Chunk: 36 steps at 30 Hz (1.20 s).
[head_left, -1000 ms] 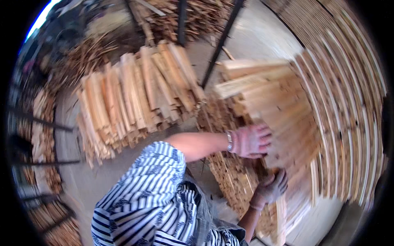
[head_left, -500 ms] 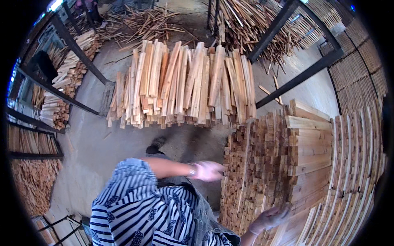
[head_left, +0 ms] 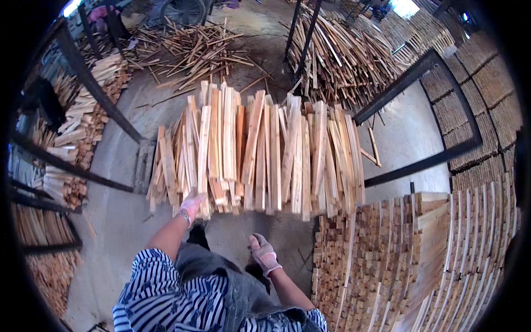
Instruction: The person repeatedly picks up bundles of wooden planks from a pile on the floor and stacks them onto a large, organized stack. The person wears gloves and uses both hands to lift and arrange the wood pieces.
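Note:
My left hand (head_left: 192,206), in a pale pinkish glove, is closed at the near end of a light wooden plank (head_left: 204,146) on the heap in front of me. Its fingertips are partly blurred against the wood. That plank lies lengthwise among several other planks (head_left: 290,149), their near ends uneven. Over the floor, to the right of my body, my right hand (head_left: 264,254) wears a similar glove. Its fingers are loosely bent and apart, with nothing in them.
A tall neat stack of planks (head_left: 362,260) stands at my right. Dark metal frame bars (head_left: 426,166) slant up on both sides of the heap. Loose sticks (head_left: 204,52) lie scattered beyond, beside a larger pile (head_left: 337,55). Another person (head_left: 108,25) bends at the far left.
My view has swung from the right stack toward the heap. My left hand has moved from that stack's edge to a plank; my right hand has come away from the stack's top.

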Each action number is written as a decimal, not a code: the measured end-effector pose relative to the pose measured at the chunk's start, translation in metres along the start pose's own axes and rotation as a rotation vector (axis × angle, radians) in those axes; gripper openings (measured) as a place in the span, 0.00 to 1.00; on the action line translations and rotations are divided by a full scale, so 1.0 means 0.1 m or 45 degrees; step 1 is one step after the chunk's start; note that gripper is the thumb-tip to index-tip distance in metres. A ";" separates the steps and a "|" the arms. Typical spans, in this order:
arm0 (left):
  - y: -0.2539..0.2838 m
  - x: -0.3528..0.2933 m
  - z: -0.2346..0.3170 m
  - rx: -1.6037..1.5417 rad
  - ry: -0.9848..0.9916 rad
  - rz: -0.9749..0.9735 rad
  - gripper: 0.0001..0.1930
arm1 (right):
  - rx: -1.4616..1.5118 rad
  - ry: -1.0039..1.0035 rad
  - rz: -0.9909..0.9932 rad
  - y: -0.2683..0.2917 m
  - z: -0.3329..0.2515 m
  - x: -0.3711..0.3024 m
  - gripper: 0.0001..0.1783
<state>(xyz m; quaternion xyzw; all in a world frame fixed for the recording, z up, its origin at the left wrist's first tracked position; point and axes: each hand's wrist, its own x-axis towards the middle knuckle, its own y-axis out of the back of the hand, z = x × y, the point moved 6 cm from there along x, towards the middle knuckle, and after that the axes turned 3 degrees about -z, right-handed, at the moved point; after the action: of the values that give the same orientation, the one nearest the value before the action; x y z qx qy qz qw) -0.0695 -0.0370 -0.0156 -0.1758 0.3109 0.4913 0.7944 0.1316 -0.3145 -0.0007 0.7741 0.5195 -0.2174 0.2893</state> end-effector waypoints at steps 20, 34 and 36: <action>0.06 1.59 0.22 -0.462 0.288 0.122 0.53 | -0.960 0.180 0.412 -1.25 -2.75 3.58 0.53; 0.24 1.81 0.53 -0.587 0.473 -0.140 0.55 | -0.240 0.029 0.365 -0.97 -2.49 3.81 0.41; 0.23 1.82 0.46 -0.468 0.394 -0.016 0.51 | -0.349 0.055 0.538 -1.03 -2.48 3.83 0.38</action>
<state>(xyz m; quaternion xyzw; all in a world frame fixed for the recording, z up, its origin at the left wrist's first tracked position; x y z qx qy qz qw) -0.0159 0.1226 -0.1019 -0.3926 0.3332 0.5019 0.6949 0.1849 0.1424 -0.0842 0.8235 0.3767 -0.0631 0.4194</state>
